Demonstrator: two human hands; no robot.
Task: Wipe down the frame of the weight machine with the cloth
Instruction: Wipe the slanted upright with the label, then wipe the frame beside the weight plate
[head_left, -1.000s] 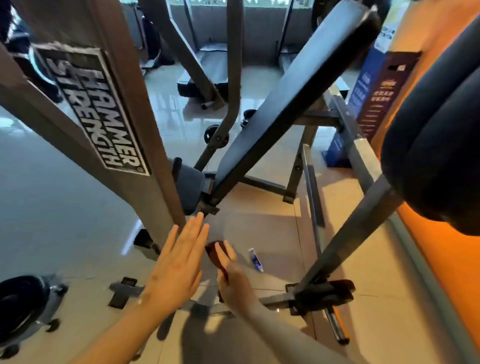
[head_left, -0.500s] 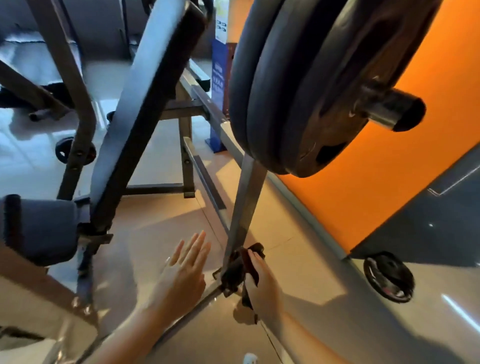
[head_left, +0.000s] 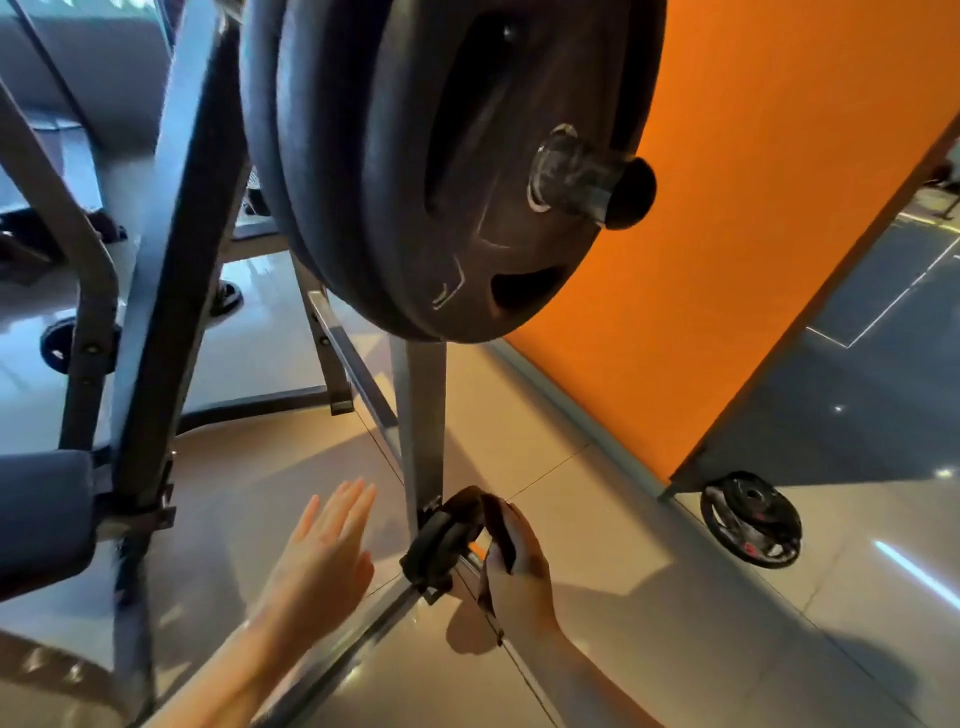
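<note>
Fingers of the right hand (head_left: 519, 564) grip a dark cloth (head_left: 496, 525) against the frame (head_left: 423, 415) base, beneath hanging weight plates (head_left: 415, 156). Left hand (head_left: 324, 551) hovers nearby, fingers straight, holding nothing.

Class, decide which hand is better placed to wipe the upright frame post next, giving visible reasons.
Right. The right hand grips the cloth beside the foot of the upright post; the left hand is open, empty and apart from it.

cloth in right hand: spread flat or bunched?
Bunched. The right hand grips the dark cloth as a crumpled fold near the base of the frame post; no part of it lies flat.
</note>
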